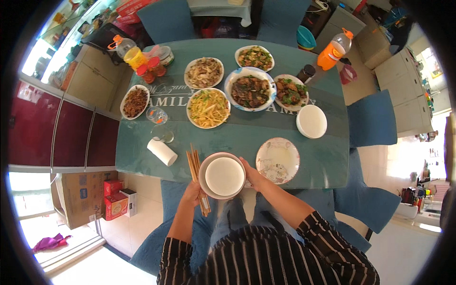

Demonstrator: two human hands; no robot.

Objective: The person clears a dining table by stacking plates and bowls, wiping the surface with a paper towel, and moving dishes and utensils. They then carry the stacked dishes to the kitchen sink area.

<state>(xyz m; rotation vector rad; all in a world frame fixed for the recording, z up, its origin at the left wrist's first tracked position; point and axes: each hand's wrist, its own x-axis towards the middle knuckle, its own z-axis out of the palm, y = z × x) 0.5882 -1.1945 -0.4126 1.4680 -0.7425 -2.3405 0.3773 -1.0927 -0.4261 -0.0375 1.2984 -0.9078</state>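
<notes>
At the table's near edge, my left hand (191, 194) grips a bundle of wooden chopsticks (195, 167). A stack of white bowls (225, 176) with a reddish outer rim sits just right of the chopsticks. My right hand (253, 175) holds this stack by its right side. Whether the left fingers also touch the bowls is hidden. Right of my right hand lies a patterned plate (278, 160) with cartoon figures. Beyond it stand more white bowls (311, 121), nested together. A white paper roll (162, 152) lies on its side left of the chopsticks.
Dishes of food, including shredded potatoes (208, 108) and a large bowl of dark meat (250, 91), cover the table's middle. Clear glasses (162, 133) stand at left. Bottles, one of orange drink (334, 50), stand at the far corners. Blue-covered chairs (370, 119) surround the table.
</notes>
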